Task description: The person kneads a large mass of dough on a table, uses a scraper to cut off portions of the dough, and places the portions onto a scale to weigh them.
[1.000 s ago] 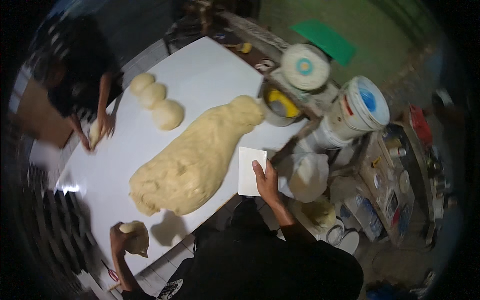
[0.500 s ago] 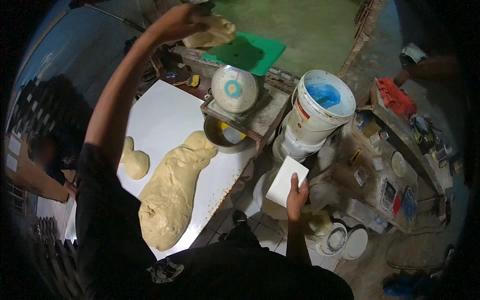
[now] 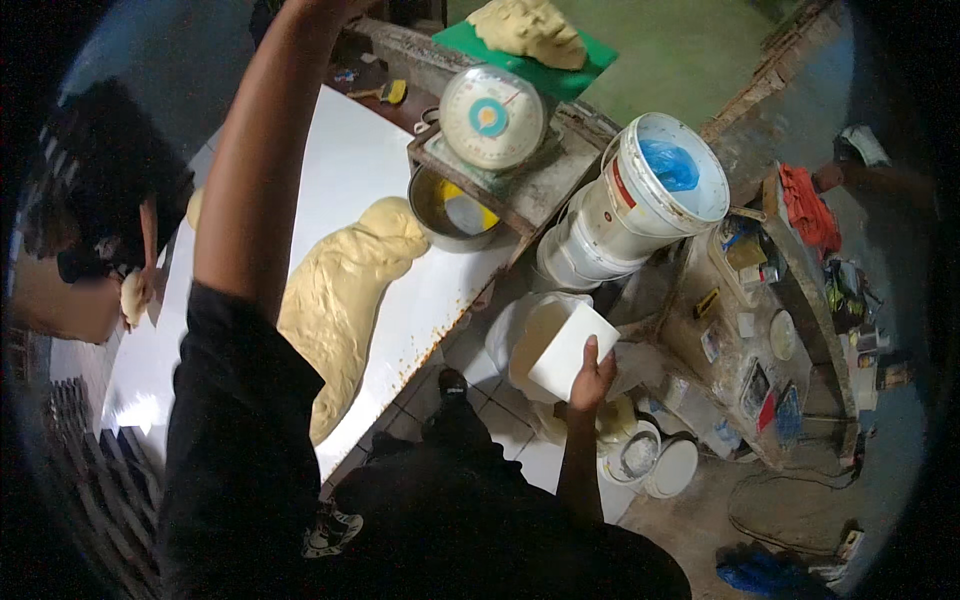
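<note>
My right hand (image 3: 594, 380) grips a flat white dough scraper (image 3: 574, 350), thumb on its face, out over the floor beside the table. Stretched away from me, my left arm reaches the top edge, where only a sliver of my left hand (image 3: 338, 6) shows; its fingers are out of sight. A lump of pale dough (image 3: 528, 34) rests on the green tray (image 3: 470, 43) of a dial scale (image 3: 492, 118). Across the white tabletop (image 3: 350, 160) lies a long mass of dough (image 3: 345, 280), partly behind my left arm.
The scale stands on a raised wooden stand (image 3: 575, 160), a metal bowl (image 3: 440, 235) below its edge. Stacked white buckets (image 3: 590, 225) are on the right, near a cluttered wooden table (image 3: 690, 345). At the left a co-worker's hand (image 3: 147, 285) holds a dough piece (image 3: 131, 300).
The lump of dough that my left hand held is now on the green tray, released. That hand has moved up and left, nearly out of view. My right hand keeps the scraper.
</note>
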Demonstrator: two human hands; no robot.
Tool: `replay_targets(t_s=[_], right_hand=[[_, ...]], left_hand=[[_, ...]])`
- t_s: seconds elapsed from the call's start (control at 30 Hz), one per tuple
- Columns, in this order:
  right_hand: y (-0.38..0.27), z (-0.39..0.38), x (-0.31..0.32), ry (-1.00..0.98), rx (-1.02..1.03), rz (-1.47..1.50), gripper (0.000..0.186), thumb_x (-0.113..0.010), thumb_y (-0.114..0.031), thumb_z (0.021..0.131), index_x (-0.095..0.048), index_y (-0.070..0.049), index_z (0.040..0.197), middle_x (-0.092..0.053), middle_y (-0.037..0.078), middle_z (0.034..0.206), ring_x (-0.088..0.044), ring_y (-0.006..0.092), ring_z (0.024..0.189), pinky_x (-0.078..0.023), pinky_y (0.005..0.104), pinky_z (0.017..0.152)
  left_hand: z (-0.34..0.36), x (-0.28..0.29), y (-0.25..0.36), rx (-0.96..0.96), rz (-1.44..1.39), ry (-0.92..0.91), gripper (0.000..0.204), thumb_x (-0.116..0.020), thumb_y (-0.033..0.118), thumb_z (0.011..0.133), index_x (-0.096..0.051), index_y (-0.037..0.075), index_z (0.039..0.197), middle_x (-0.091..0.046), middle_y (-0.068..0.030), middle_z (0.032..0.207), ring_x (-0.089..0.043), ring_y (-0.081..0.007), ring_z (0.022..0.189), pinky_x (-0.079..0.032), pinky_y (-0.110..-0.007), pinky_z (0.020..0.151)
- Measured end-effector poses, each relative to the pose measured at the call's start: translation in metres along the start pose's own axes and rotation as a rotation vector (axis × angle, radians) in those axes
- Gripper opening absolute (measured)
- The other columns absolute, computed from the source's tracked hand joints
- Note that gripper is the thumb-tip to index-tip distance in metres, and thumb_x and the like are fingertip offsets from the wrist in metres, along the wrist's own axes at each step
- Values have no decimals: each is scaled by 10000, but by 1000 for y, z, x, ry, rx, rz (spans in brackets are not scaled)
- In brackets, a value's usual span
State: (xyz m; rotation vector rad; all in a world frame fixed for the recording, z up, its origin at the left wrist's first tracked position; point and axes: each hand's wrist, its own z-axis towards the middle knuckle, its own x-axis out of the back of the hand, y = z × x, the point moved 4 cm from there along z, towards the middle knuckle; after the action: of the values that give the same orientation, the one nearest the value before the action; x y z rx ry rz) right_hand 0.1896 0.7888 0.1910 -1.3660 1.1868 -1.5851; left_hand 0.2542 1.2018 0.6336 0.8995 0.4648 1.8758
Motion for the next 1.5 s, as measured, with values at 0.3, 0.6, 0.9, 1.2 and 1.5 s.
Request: replay_targets(t_s=[0.3,0.6,0.9,1.2,1.5], right_hand=[[-24,-22,-33,-229,87,-162,532,-624,-438,990,-627,72,1142,-681,189,1018,-639,262,899,-500,416,821],[-52,-36,-83,-460,163,-146,475,-574,-357,1019,-590,63,1241,-694,217,1037,-660,323,922,-503,432,843],[-133,215,-78,-278,454,-286,478,-638,-423,987,-662,35,1124,-699,138,1046,-655,211,905,-534,387,820],[-380,433,-272,-564,334,-460,483,-656,-315,892,-679,8,1251,-690,158,1227,-629,271,1116,-452,431,981],[-499,143,-291,-1224,669,205,467,-719,-358,939,-653,12,1216,-713,74,1074,-654,154,971,-511,321,891]], left_hand=[[-564,-108,-237,1037,1136,3,684,-562,322,990,-304,94,1582,-197,-160,1677,-189,-343,1547,-247,-552,1215],[-587,-126,-186,984,937,109,693,-579,142,932,-317,41,1565,-235,-153,1667,-195,-351,1546,-195,-527,1239],[-491,-105,-176,1084,449,449,348,-676,179,916,-670,-33,1192,-690,-208,1195,-643,-353,1143,-484,-441,985],[-102,-58,-182,441,-420,529,518,-622,369,1012,-576,-17,1355,-621,-128,1311,-595,-225,1215,-499,-376,1024],[-111,-20,-232,51,-1617,776,790,-282,708,1008,-384,126,1533,-497,-151,1498,-499,-359,1357,-427,-534,1121]])
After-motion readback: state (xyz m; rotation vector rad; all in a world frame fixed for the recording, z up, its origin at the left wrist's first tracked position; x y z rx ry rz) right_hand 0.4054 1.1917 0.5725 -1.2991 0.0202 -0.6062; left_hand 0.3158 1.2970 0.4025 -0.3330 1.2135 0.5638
